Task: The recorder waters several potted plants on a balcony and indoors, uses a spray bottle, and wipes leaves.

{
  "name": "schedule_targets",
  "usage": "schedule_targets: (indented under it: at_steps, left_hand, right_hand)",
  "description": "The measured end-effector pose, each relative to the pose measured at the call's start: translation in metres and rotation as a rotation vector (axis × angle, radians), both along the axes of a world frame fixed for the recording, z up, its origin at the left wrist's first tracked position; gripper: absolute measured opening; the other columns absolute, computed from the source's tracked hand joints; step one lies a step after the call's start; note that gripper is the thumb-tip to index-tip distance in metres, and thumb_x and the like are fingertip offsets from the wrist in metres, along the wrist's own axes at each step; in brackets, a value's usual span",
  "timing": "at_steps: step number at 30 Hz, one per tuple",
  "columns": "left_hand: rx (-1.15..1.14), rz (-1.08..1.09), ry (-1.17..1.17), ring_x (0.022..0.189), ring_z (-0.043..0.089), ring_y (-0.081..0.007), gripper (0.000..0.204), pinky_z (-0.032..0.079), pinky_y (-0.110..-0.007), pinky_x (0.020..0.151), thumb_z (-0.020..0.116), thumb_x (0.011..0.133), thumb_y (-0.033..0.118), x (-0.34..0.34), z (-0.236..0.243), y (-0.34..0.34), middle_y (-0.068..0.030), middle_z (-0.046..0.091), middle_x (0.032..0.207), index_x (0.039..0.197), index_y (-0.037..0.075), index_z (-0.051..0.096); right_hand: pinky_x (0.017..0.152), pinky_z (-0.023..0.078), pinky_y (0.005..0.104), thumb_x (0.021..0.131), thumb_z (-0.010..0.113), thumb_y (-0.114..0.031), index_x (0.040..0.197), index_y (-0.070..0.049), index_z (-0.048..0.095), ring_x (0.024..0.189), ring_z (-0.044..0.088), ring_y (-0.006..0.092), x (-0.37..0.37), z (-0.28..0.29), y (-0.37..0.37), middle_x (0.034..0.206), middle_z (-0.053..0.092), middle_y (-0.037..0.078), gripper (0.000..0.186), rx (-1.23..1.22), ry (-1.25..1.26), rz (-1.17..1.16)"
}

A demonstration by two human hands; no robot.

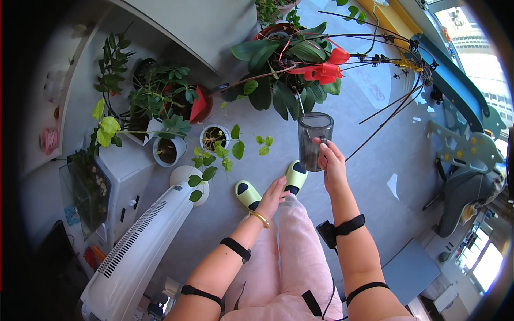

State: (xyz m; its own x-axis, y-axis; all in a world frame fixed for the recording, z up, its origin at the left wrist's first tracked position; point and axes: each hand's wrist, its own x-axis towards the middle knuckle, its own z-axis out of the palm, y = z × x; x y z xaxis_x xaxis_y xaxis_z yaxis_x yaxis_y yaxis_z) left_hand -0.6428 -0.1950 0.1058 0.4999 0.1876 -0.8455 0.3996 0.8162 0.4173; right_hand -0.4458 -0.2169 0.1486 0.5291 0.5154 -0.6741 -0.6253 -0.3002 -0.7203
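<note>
My right hand is wrapped round the handle of a grey see-through pitcher. The pitcher is tilted away from me over the near side of a potted orchid, and a thin pale streak, seemingly water, joins its far rim to the leaves. Broad dark leaves, a red bow and long bare stems mark the orchid; its soil is hidden. Over my legs, my left hand hangs with its fingers stretched out and nothing in it.
Left of my feet stand a white pot with a trailing vine, another white pot and a red pot. A long white slotted appliance leans in at lower left. The orchid's stems reach far right, toward a blue slide.
</note>
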Motion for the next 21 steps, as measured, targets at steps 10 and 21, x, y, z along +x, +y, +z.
schedule_targets:
  at_steps: [10,21]
  left_hand:
    - [0.014,0.008,-0.006,0.108,0.051,-0.02,0.062,0.037,-0.034,0.091,0.032,0.09,0.053,-0.001,0.009,0.003,-0.0093,0.037,0.135,0.134,0.009,0.031]
    - [0.03,0.031,-0.016,0.11,0.05,-0.0226,0.065,0.037,-0.036,0.093,0.033,0.089,0.054,-0.008,0.01,0.005,-0.0116,0.035,0.135,0.135,0.008,0.03]
  right_hand:
    - [0.048,0.023,0.0193,0.088,0.045,-0.014,0.107,0.0,0.056,0.052,0.03,0.0032,-0.002,0.007,0.003,0.058,0.03,-0.008,0.026,0.004,0.012,0.007]
    - [0.046,0.021,0.0193,0.087,0.049,-0.015,0.104,-0.002,0.06,0.049,0.029,0.0022,-0.001,-0.002,0.011,0.055,0.033,-0.009,0.024,0.043,-0.016,-0.022]
